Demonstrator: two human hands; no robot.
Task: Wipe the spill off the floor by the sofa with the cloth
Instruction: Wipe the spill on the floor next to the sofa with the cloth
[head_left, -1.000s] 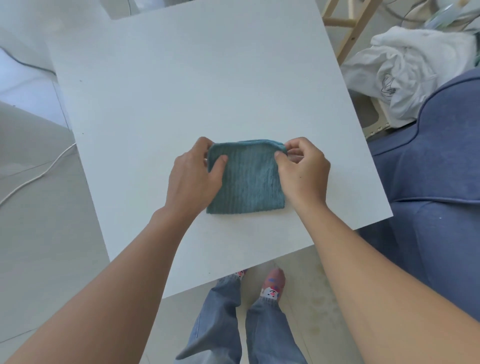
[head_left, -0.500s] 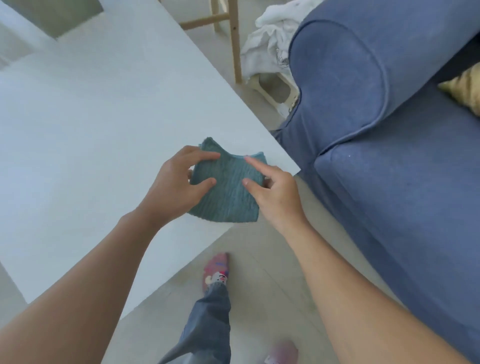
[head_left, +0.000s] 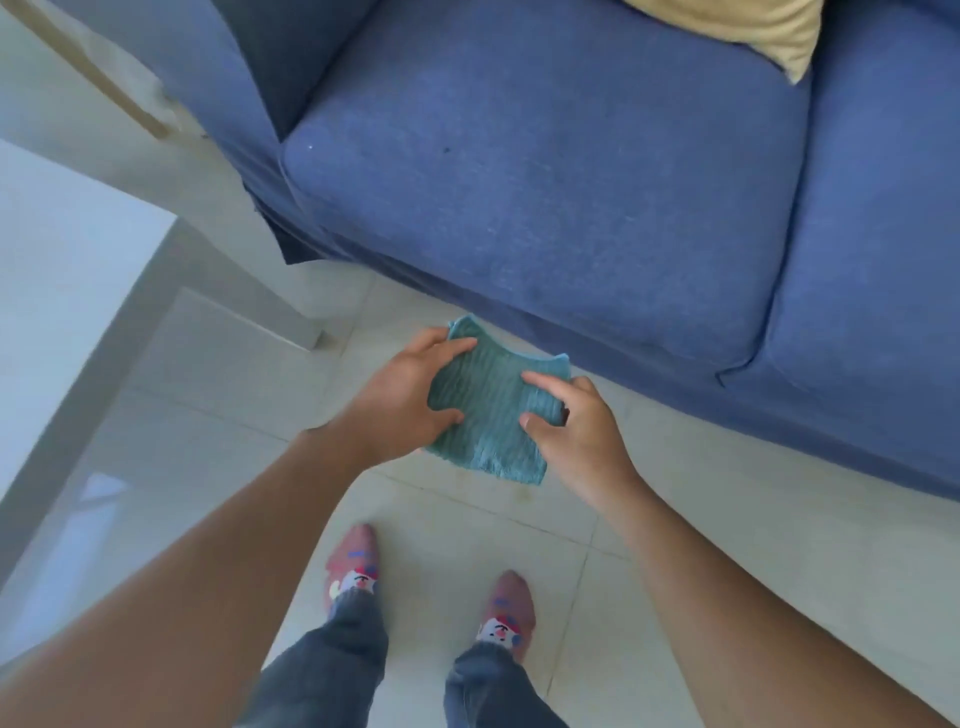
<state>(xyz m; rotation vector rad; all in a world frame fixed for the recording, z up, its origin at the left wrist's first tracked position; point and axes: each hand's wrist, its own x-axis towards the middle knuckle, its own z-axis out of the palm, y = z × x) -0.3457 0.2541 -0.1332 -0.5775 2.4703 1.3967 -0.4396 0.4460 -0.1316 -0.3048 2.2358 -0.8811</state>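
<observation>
A folded teal ribbed cloth (head_left: 488, 415) hangs in the air above the pale tiled floor, just in front of the blue sofa (head_left: 545, 171). My left hand (head_left: 400, 402) grips its left edge and my right hand (head_left: 576, 431) grips its right edge. On the tiles below the cloth lies a faint yellowish stain (head_left: 519, 493), partly hidden by the cloth. My two feet in pink patterned socks (head_left: 358, 566) stand on the floor beneath my arms.
The white table (head_left: 57, 291) fills the left side, its leg (head_left: 291, 322) standing near the sofa's corner. A yellow cushion (head_left: 748, 26) lies on the sofa seat at the top right. Open tiled floor (head_left: 701, 545) stretches along the sofa front.
Both hands lifted the cloth off the white table and carried it right, over the floor beside the sofa. The view swung from the table to the sofa front.
</observation>
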